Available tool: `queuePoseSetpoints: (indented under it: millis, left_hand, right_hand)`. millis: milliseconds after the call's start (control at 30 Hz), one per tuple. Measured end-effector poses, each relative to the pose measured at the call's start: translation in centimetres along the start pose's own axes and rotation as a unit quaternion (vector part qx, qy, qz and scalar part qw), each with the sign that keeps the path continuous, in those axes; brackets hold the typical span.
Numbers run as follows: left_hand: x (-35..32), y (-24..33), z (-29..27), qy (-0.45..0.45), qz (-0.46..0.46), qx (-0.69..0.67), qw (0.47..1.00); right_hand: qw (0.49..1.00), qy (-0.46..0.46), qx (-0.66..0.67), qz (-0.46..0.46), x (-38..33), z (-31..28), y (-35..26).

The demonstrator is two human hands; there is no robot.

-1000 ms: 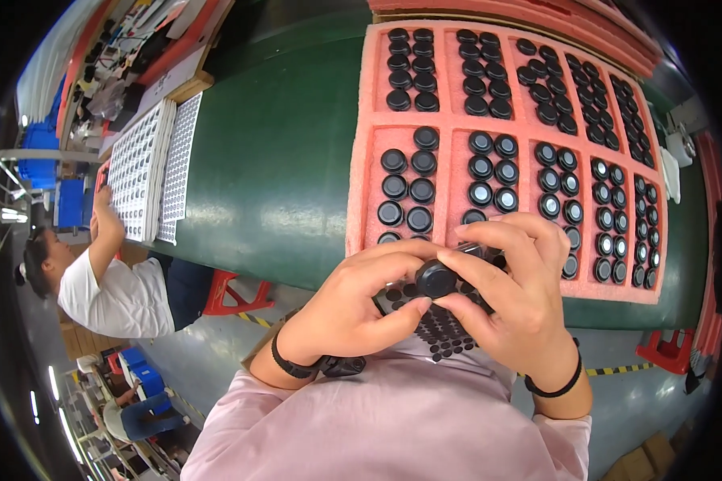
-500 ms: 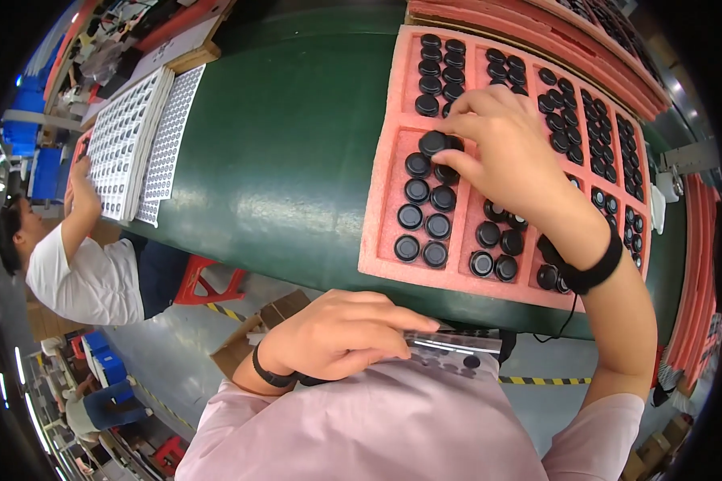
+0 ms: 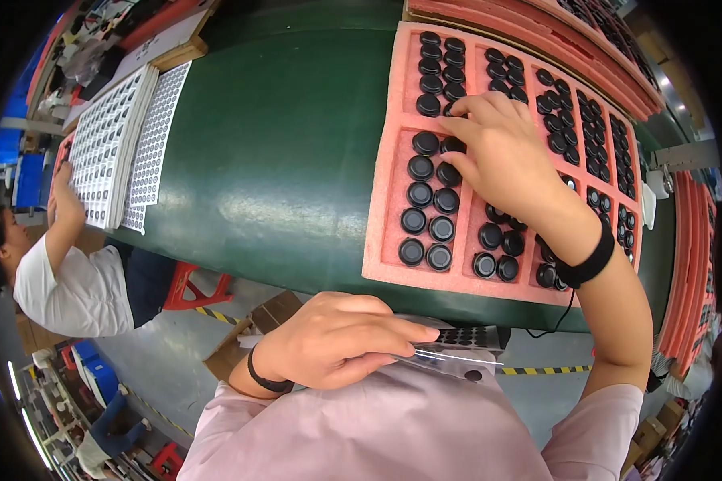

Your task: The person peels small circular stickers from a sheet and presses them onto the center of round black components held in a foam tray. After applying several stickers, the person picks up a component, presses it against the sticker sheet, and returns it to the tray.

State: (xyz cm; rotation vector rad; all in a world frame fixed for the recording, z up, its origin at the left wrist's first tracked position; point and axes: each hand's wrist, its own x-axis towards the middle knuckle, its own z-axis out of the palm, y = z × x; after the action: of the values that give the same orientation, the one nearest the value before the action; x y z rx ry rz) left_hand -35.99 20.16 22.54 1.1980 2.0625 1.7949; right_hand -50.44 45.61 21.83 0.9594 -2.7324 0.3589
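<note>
My right hand is over a pink foam tray, its thumb and fingers apart and curved around a black round cap. Part of that cap is hidden by the fingers. Several like caps stand in rows in the tray's compartments. Close to my body, my left hand pinches a clear plastic sheet between thumb and fingers. Black round dots show on the sheet, some of them in rows.
A green work table runs under the tray. Stacked pink foam trays stand behind it, with more at the right. White printed sheets lie at the left, where a co-worker sits by a red stool.
My right hand's thumb and fingers have spread a little from the caps. The plastic sheet in my left hand has tilted, showing more rows of dots. The view has shifted slightly.
</note>
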Motion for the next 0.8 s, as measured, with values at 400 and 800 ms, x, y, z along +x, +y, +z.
queuePoseSetpoints:
  millis: [400,800]
  left_hand:
    - [4.6,-0.7,1.0,0.063,-0.011,0.094,0.993]
    - [7.4,2.1,3.5,0.096,-0.04,0.143,0.984]
  right_hand:
    - [0.925,0.014,0.359,0.123,-12.3,-8.5,-2.2]
    - [0.807,0.194,0.508,0.23,-17.2,-5.1,-6.6]
